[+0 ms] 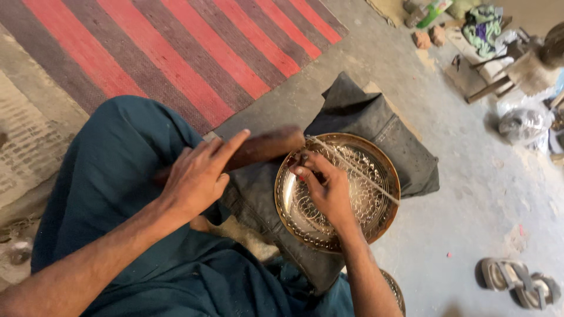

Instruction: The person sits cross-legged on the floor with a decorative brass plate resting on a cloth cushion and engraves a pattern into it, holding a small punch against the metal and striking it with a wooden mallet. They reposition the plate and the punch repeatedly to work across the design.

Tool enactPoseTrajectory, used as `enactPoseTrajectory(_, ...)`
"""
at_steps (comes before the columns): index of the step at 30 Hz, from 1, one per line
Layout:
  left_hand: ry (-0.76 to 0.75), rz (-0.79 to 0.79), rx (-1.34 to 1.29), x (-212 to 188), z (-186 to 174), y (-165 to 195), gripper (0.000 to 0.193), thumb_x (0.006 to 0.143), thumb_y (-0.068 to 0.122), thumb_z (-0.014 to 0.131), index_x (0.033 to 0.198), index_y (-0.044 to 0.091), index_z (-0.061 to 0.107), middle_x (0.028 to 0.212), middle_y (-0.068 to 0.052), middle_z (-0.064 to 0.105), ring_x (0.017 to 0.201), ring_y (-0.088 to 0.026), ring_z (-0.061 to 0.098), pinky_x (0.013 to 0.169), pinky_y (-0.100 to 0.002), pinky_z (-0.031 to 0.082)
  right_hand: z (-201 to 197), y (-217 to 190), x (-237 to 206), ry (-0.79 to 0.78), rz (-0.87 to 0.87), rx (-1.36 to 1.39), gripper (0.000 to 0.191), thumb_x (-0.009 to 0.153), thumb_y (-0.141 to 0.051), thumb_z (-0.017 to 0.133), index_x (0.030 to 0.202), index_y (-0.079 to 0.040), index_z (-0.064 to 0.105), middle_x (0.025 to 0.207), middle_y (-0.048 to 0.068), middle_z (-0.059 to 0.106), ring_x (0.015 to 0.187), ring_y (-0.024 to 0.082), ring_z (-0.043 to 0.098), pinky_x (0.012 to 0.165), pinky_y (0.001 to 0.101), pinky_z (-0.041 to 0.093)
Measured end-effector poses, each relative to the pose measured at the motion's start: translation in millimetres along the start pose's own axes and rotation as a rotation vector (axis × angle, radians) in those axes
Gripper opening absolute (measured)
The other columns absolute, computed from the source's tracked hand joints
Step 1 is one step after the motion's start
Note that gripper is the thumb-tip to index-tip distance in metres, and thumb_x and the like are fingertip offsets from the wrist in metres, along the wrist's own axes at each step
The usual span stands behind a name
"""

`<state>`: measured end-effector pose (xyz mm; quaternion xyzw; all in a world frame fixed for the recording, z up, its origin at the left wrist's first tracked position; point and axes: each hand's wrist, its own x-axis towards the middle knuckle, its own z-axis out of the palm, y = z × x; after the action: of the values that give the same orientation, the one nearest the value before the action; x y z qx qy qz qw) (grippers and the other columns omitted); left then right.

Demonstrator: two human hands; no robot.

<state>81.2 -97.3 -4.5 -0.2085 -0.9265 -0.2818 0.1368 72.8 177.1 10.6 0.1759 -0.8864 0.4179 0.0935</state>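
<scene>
Bottom of frame: the person's lap in dark teal cloth [117, 194], both forearms running up from the lower edge.

Left hand [197, 176] — centre-left, closed around a brown wooden mallet [267, 145], index finger stretched along the handle. The mallet's long axis runs from lower left to upper right; its head ends just left of the plate's upper rim, touching or nearly so — cannot tell which.

Right hand [326, 188] — centre, resting on the round brass plate [385, 170], fingertips pinched on a small dark punch tool [304, 158] near the plate's upper-left edge. The punch lies directly right of the mallet head, just beside it. The left hand carries the striking end; the right hand is the nearer to the plate.

A thin pale stick [358, 173] crosses the plate diagonally, upper left to lower right. The plate sits on folded dark cloth [376, 117] on the floor [470, 176].

Farther off: red-and-grey striped mat [194, 47] upper left, sandals [520, 282] lower right, clutter upper right.
</scene>
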Motion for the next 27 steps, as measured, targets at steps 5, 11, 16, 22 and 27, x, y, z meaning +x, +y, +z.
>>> enactPoseTrajectory(5, 0.011, -0.117, -0.359, 2, -8, 7, 0.087, 0.079, 0.001, 0.069, 0.156, 0.021, 0.035, 0.114, -0.015, 0.062, 0.098, -0.034, 0.067, 0.083, -0.045, 0.055, 6, 1, -3, 0.071, 0.027, -0.022, 0.034, 0.094, -0.012, 0.073, 0.126, -0.003, 0.068, 0.099, 0.007, 0.081, 0.087, 0.013, 0.076, 0.074, 0.0284, 0.057)
enactPoseTrajectory(11, 0.018, -0.171, -0.463, 3, -9, 12, 0.088, 0.079, 0.001, 0.068, 0.156, 0.021, 0.032, 0.131, -0.016, 0.061, 0.107, -0.034, 0.069, 0.086, -0.043, 0.057, 6, -1, -4, 0.088, 0.064, -0.030, 0.034, 0.092, -0.011, 0.076, 0.124, -0.003, 0.070, 0.094, 0.007, 0.080, 0.081, 0.011, 0.073, 0.070, 0.0272, 0.055)
enactPoseTrajectory(16, 0.062, 0.068, -0.031, 3, -8, 7, 0.085, 0.086, 0.003, 0.068, 0.160, 0.021, 0.030, 0.125, -0.016, 0.062, 0.115, -0.037, 0.062, 0.096, -0.048, 0.051, 6, -4, -2, 0.064, 0.055, -0.020, 0.030, 0.092, -0.009, 0.076, 0.121, -0.004, 0.072, 0.094, 0.006, 0.081, 0.080, 0.011, 0.071, 0.069, 0.0267, 0.054)
enactPoseTrajectory(22, 0.079, 0.038, -0.064, 2, -11, 1, 0.084, 0.083, 0.002, 0.072, 0.158, 0.018, 0.037, 0.109, -0.011, 0.062, 0.098, -0.029, 0.063, 0.088, -0.047, 0.051, -3, -7, 5, -0.078, 0.125, 0.047, 0.024, 0.094, -0.007, 0.071, 0.118, -0.006, 0.074, 0.098, 0.004, 0.082, 0.081, 0.010, 0.071, 0.069, 0.0278, 0.053)
enactPoseTrajectory(27, 0.318, 0.173, -0.253, -3, -13, 1, 0.081, 0.079, 0.004, 0.067, 0.154, 0.013, 0.039, 0.130, -0.017, 0.059, 0.113, -0.037, 0.060, 0.092, -0.047, 0.050, -5, -2, 9, -0.146, 0.079, 0.170, 0.022, 0.094, -0.005, 0.069, 0.116, -0.004, 0.072, 0.101, 0.005, 0.081, 0.093, 0.010, 0.074, 0.081, 0.0273, 0.058)
